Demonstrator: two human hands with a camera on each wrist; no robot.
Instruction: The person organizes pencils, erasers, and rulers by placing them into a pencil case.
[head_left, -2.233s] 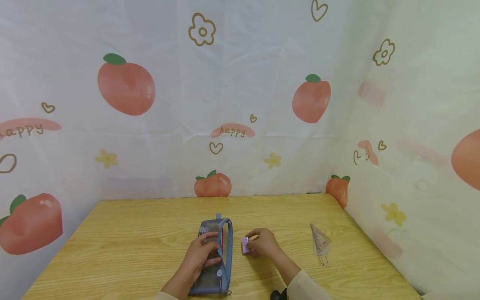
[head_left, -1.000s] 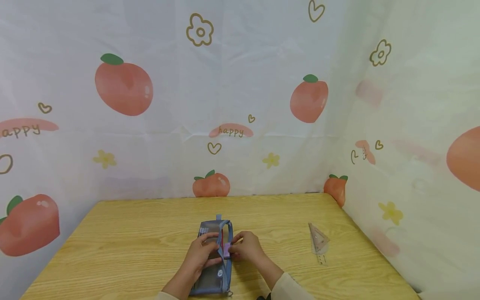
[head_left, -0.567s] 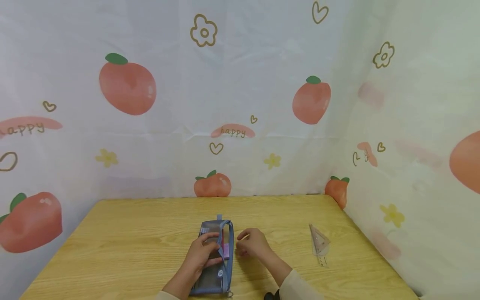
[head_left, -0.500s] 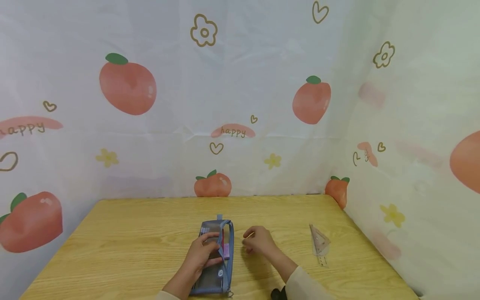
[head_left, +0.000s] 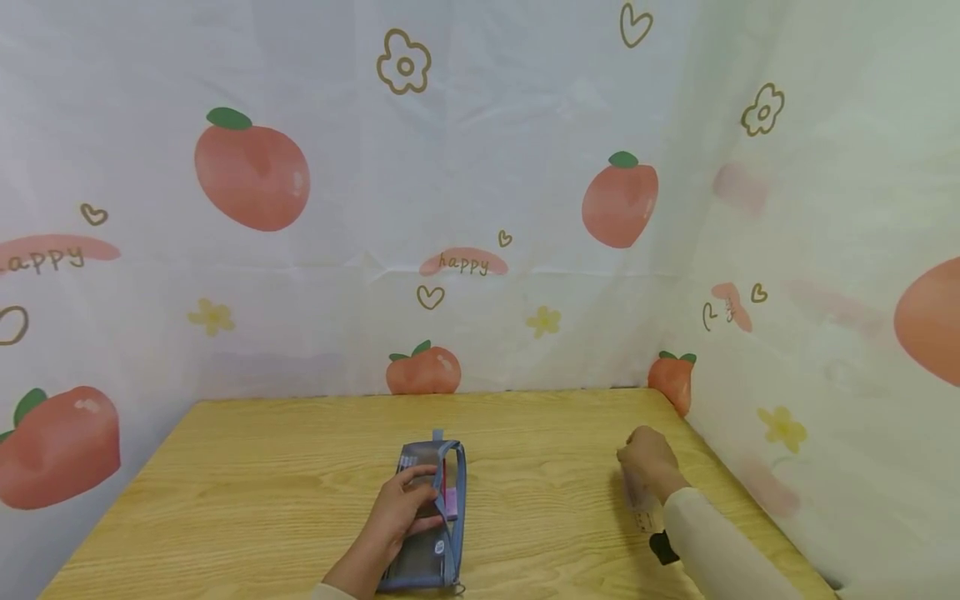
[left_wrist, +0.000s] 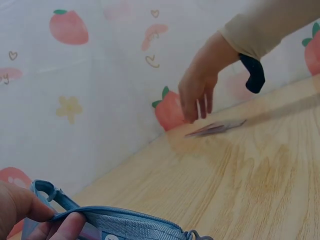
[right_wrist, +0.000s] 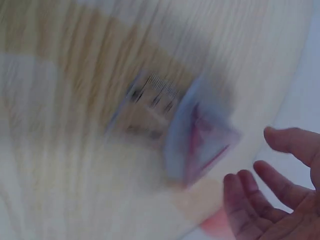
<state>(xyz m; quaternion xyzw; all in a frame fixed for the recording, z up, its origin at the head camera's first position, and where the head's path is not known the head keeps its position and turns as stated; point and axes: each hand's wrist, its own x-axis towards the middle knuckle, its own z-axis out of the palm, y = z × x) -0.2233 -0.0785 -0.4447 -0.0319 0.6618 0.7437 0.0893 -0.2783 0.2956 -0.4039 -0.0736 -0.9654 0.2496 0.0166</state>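
Note:
A blue-grey mesh pencil case [head_left: 420,557] lies unzipped on the table. My left hand [head_left: 399,510] pinches the near edge of its opening, thumb and fingers on the fabric in the left wrist view. Inside the opening show a small lilac block [head_left: 452,505] and a thin red item [head_left: 445,475]. At the right, my right hand [head_left: 649,460] is spread above a stack of clear drawing tools, holding nothing. The right wrist view, blurred, shows a ruler [right_wrist: 142,110], a protractor [right_wrist: 175,142] and a pink-edged set square [right_wrist: 210,145] under my fingers [right_wrist: 282,182].
The wood-grain table [head_left: 300,467] backs onto a white curtain [head_left: 510,108] printed with fruit, which also runs along the right edge. A black strap [head_left: 663,548] hangs at my right wrist. A zip pull [head_left: 458,588] sits at the case's near end.
My right hand put the lilac block into the pencil case, let go and moved right to the drawing tools. The left hand has stayed on the case's edge.

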